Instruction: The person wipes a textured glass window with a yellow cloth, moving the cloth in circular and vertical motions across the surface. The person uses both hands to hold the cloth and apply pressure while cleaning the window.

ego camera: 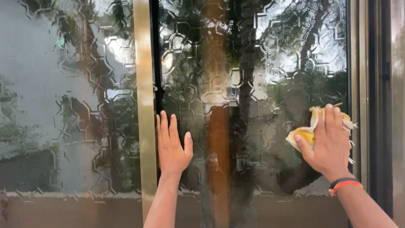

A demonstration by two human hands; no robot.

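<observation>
Left patterned glass pane [67, 101] reflecting trees and sky; vertical brass-coloured frame bar [144, 97] dividing the panes; dark outer frame [382, 101] at far right; black-and-orange wristband [345, 185] near the lower right corner

A yellow cloth [307, 134], crumpled with frayed edges, is pressed flat against the right patterned glass pane [253, 84], low near its right frame, mostly covered.

Glass pane [253, 84], centre of frame: glossy, embossed with a raised geometric pattern, reflective. Pane at left [67, 105]: same textured glass, duller sheen. Upright frame bar [144, 105] between them: brushed, brass-toned metal, satin finish. Cloth [310, 133], lower right: soft yellow fabric, matt, frayed edges. Wristbands [344, 185]: smooth, rubbery-looking.
</observation>
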